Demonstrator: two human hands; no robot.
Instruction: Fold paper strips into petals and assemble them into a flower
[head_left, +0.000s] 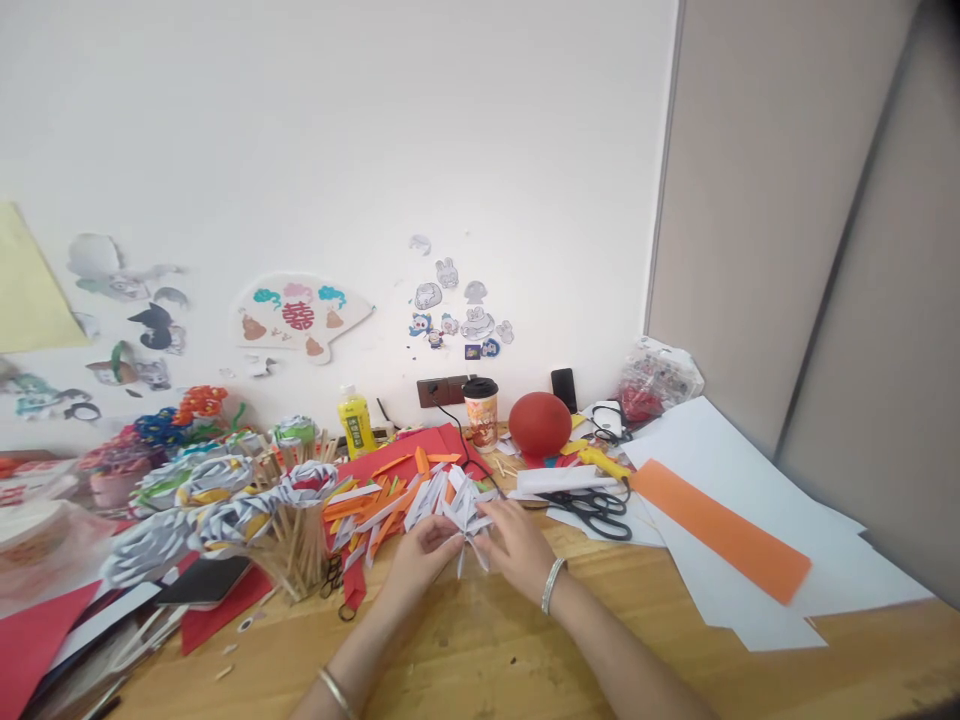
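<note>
Left hand (422,552) and right hand (517,540) pinch a white folded paper (466,518) at their fingertips.

It sits between the two hands, over the wooden surface (480,650). Folded strips (390,508) lie heaped just beyond, crowding the space ahead; paper flowers (225,480) stand to the left, scissors (600,515) lie near on the right. Farther back are a bottle (356,425), a cup (481,415) and a red ball (540,425), before a white wall (375,150) with cut-outs (477,323).
</note>
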